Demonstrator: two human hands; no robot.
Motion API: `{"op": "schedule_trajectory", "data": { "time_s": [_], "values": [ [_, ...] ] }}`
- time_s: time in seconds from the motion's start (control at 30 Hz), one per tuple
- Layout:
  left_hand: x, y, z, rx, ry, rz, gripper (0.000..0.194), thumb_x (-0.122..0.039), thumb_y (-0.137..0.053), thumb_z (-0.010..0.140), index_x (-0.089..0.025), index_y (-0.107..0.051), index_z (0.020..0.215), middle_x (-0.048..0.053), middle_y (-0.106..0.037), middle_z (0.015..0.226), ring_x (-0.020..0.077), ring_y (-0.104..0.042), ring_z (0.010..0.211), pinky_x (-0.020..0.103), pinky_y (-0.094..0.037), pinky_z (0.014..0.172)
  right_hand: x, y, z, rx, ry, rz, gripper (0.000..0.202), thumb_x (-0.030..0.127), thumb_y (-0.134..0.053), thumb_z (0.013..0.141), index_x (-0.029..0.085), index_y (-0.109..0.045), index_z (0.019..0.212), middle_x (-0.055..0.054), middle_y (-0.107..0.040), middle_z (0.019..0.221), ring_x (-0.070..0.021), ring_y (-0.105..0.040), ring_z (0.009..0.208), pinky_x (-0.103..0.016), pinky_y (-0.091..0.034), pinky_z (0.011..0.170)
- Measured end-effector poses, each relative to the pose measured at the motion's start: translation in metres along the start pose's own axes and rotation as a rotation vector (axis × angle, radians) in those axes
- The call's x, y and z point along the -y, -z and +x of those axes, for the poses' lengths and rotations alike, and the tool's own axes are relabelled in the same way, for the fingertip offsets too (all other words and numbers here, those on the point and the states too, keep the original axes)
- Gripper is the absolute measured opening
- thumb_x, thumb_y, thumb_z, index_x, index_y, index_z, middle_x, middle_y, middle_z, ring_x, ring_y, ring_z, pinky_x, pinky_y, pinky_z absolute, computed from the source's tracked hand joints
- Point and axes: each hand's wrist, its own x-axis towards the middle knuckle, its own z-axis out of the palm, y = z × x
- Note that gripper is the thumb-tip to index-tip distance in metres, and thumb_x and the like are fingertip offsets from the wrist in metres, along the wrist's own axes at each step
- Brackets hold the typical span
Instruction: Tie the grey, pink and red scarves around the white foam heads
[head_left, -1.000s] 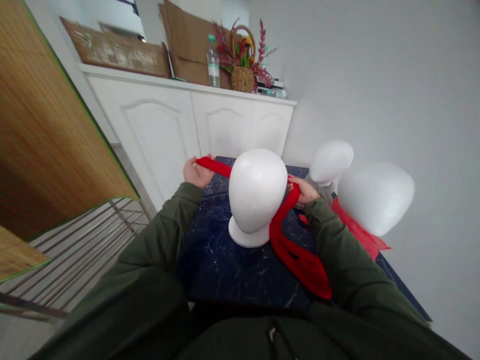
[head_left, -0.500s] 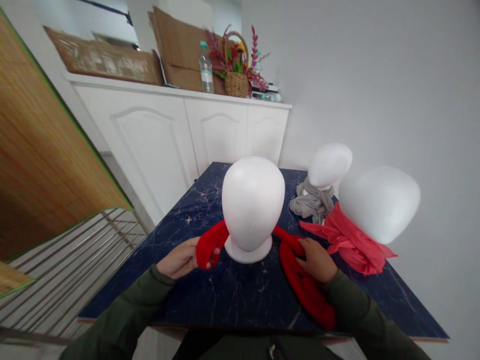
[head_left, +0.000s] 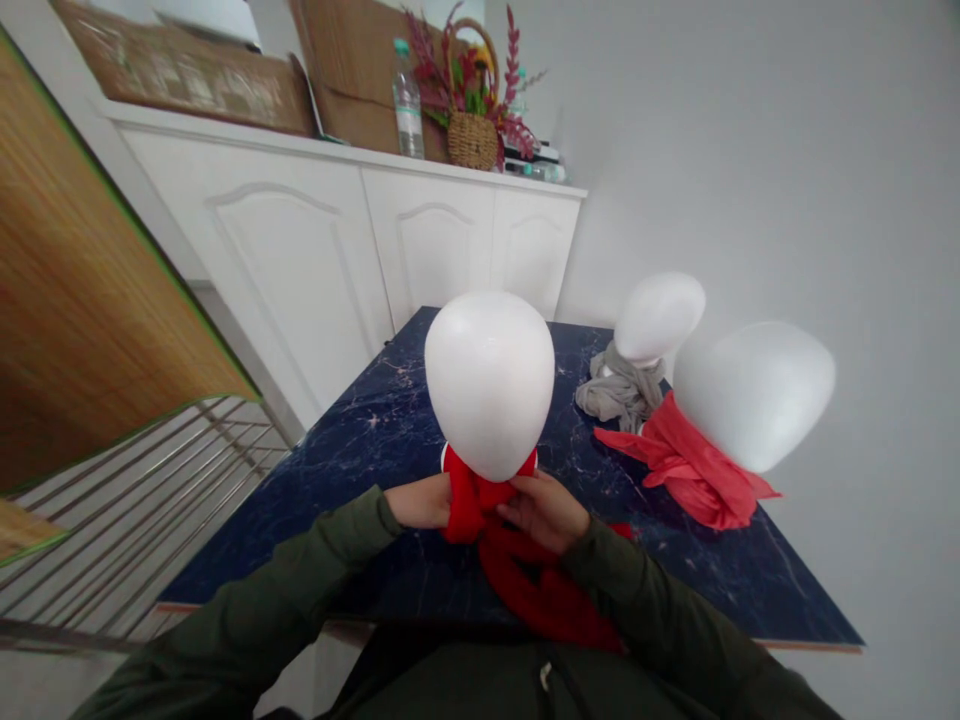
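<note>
A white mannequin head (head_left: pixel 489 375) stands on the dark blue marbled table, tipped a little toward me. Around the front of its neck lies a red scarf (head_left: pixel 551 600), its long end trailing right and down to the table's near edge. My left hand (head_left: pixel 421 502) grips the scarf on the left of the neck, its fingertips hidden behind the cloth. On the other side, just under the chin, my right hand (head_left: pixel 546 510) pinches the scarf between thumb and fingers.
To the right are two more white mannequin heads, one with a coral scarf (head_left: pixel 701 470), one with a grey scarf (head_left: pixel 622 388). Behind stands a white cabinet (head_left: pixel 442 235) bearing a water bottle (head_left: pixel 407 105), flower basket (head_left: pixel 472 138) and cardboard boxes. A metal rack (head_left: pixel 142 520) is at left.
Both hands have come inward, bringing the scarf's two sides together in front of the neck. The mannequin head now leans toward me. The view has tilted slightly down.
</note>
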Motion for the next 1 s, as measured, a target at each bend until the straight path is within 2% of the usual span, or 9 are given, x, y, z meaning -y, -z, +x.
{"op": "schedule_trajectory", "data": {
  "time_s": [0.1, 0.17, 0.27, 0.37, 0.47, 0.6, 0.77, 0.87, 1.0],
  "values": [
    [0.006, -0.005, 0.002, -0.055, -0.03, 0.034, 0.046, -0.018, -0.058, 0.072, -0.009, -0.051, 0.117, 0.01, -0.055, 0.118, 0.023, -0.05, 0.107, 0.034, -0.035, 0.096, -0.006, -0.005, 0.006, 0.028, -0.029, 0.151, 0.027, 0.013, -0.057, 0.068, 0.013, -0.055, 0.095, -0.004, -0.064, 0.091, -0.0096, -0.06, 0.078, -0.021, -0.049, 0.073],
    [0.014, -0.007, 0.001, -0.107, -0.003, -0.005, 0.045, -0.018, -0.058, 0.072, -0.012, -0.053, 0.116, 0.008, -0.055, 0.118, 0.023, -0.05, 0.108, 0.036, -0.034, 0.098, -0.006, -0.002, 0.007, 0.019, -0.032, 0.072, 0.026, 0.019, -0.053, 0.071, 0.013, -0.055, 0.096, -0.004, -0.063, 0.091, -0.0105, -0.059, 0.078, -0.024, -0.048, 0.073],
    [0.018, -0.01, -0.002, -0.108, 0.076, -0.147, 0.042, -0.02, -0.059, 0.072, -0.015, -0.055, 0.113, 0.007, -0.057, 0.116, 0.0226, -0.052, 0.105, 0.037, -0.037, 0.095, -0.002, 0.008, 0.0, -0.154, 0.16, -0.42, 0.025, 0.033, -0.052, 0.075, 0.015, -0.054, 0.092, -0.003, -0.061, 0.082, -0.0114, -0.057, 0.067, -0.024, -0.045, 0.059],
    [0.016, -0.012, -0.005, -0.166, 0.141, -0.251, 0.038, -0.023, -0.06, 0.072, -0.015, -0.059, 0.109, 0.008, -0.061, 0.11, 0.0222, -0.055, 0.1, 0.037, -0.04, 0.091, 0.002, 0.016, -0.017, -0.355, 0.453, -1.136, 0.03, 0.044, -0.054, 0.073, 0.015, -0.052, 0.065, 0.001, -0.052, 0.057, -0.0088, -0.045, 0.052, -0.022, -0.031, 0.049],
    [0.015, -0.017, -0.004, -0.257, 0.191, -0.334, 0.031, -0.022, -0.059, 0.071, -0.011, -0.063, 0.1, 0.009, -0.065, 0.096, 0.022, -0.058, 0.09, 0.036, -0.044, 0.084, 0.0, 0.013, -0.032, -0.226, 0.478, -1.48, 0.039, 0.05, -0.053, 0.074, 0.015, -0.051, 0.057, 0.002, -0.049, 0.05, -0.0074, -0.041, 0.048, -0.022, -0.025, 0.047],
    [0.021, -0.029, 0.001, -0.383, 0.194, -0.403, 0.024, -0.019, -0.061, 0.068, -0.01, -0.065, 0.09, 0.006, -0.066, 0.081, 0.0194, -0.058, 0.081, 0.033, -0.044, 0.079, -0.011, -0.002, -0.029, -0.048, 0.512, -1.592, 0.038, 0.053, -0.06, 0.067, 0.016, -0.057, 0.072, 0.001, -0.055, 0.06, -0.0081, -0.044, 0.052, -0.021, -0.024, 0.049],
    [0.024, -0.032, 0.0, -0.514, 0.205, -0.566, 0.015, -0.023, -0.065, 0.066, -0.012, -0.062, 0.076, -0.001, -0.058, 0.059, 0.0099, -0.049, 0.054, 0.022, -0.042, 0.056, -0.012, -0.004, -0.014, -0.009, 0.547, -1.437, 0.027, 0.029, -0.049, 0.078, 0.014, -0.047, 0.056, 0.004, -0.041, 0.049, -0.0049, -0.035, 0.047, -0.02, -0.021, 0.048],
    [0.023, -0.011, -0.01, -0.526, 0.201, -0.675, 0.02, -0.03, -0.064, 0.068, -0.013, -0.057, 0.072, -0.001, -0.054, 0.057, 0.0073, -0.047, 0.05, 0.019, -0.041, 0.05, -0.002, 0.012, -0.015, -0.023, 0.494, -1.303, 0.03, 0.028, -0.046, 0.079, 0.014, -0.044, 0.052, 0.005, -0.035, 0.047, -0.0049, -0.032, 0.046, -0.019, -0.021, 0.045],
    [0.03, 0.038, -0.039, -0.671, 0.169, -0.862, 0.022, -0.024, -0.068, 0.063, -0.013, -0.049, 0.064, -0.009, -0.033, 0.039, 0.0013, -0.028, 0.034, 0.011, -0.022, 0.033, 0.025, 0.049, -0.017, -0.245, 0.529, -1.361, 0.022, 0.023, -0.047, 0.074, 0.014, -0.051, 0.054, 0.003, -0.041, 0.048, -0.0066, -0.036, 0.047, -0.02, -0.024, 0.046]
  ]
}}
